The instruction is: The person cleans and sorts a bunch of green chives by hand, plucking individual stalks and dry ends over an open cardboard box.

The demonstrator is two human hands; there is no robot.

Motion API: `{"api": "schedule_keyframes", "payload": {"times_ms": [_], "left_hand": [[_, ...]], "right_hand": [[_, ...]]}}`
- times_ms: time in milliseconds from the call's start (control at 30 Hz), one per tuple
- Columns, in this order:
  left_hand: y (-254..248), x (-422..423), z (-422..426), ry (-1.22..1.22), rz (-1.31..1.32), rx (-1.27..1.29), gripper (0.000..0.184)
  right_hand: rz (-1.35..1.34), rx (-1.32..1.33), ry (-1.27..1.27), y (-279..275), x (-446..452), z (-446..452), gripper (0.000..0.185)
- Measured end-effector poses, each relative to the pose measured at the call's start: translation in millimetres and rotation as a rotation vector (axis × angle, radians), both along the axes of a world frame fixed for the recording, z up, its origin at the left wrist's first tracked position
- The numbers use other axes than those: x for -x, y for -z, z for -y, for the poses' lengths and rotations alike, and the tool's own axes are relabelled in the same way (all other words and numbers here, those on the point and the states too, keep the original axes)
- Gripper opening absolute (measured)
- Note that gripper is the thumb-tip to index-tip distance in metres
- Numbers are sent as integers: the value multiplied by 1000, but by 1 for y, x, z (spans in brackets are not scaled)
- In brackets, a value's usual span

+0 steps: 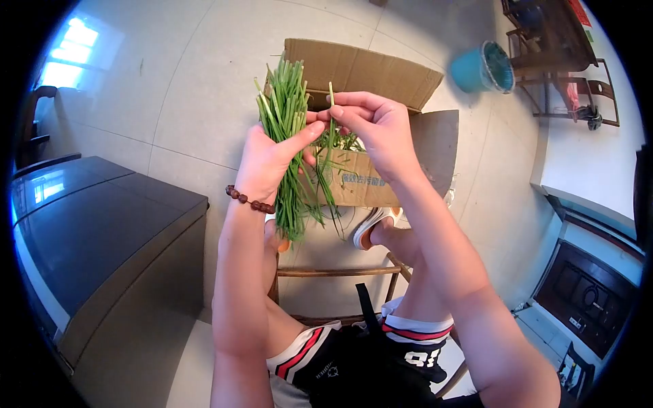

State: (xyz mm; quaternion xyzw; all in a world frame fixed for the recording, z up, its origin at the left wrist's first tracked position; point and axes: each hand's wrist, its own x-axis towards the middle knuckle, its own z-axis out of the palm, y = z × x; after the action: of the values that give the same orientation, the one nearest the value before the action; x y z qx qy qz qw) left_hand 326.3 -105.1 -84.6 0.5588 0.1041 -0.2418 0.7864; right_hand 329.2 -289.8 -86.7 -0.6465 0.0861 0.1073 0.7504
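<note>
Reaching forward, left hand (267, 156) clasping green stalks (287, 105), right hand (382, 130) angled inward, pinching a single stalk (331, 94).

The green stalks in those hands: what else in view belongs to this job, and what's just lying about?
Likely involved:
green stalks
left hand, gripping them
right hand, pinching one
open cardboard box

Likely unrelated:
blue bucket
bead bracelet, merely worn

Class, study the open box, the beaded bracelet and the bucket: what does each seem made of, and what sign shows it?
Box: matte brown cardboard, judging by its flat, folded flaps.
Bracelet: perhaps polished wood, as the rounded beads are dark brown; seeds or plastic could look alike.
Bucket: probably smooth plastic, given its even blue-green wall.
</note>
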Motion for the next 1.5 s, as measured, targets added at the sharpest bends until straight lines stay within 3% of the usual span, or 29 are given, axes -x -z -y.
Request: {"api": "schedule_keyframes", "payload": {"times_ms": [300, 467, 833, 933, 1067, 1500], "left_hand": [[3, 3, 15, 2, -71, -189, 34], [9, 6, 25, -43, -33, -219, 27], [13, 6, 20, -37, -23, -137, 19], [8, 6, 19, -17, -42, -123, 19], [2, 5, 20, -43, -35, -70, 22], [6, 5, 15, 62, -45, -116, 22]], "right_hand": [[44, -4, 52, 7, 4, -5, 24], [69, 51, 35, 14, 7, -1, 23], [66, 201, 12, 6, 6, 6, 18], [49, 65, 21, 8, 4, 9, 17], [74, 111, 7, 8, 2, 12, 16], [175, 178, 160, 7, -13, 27, 16]]}}
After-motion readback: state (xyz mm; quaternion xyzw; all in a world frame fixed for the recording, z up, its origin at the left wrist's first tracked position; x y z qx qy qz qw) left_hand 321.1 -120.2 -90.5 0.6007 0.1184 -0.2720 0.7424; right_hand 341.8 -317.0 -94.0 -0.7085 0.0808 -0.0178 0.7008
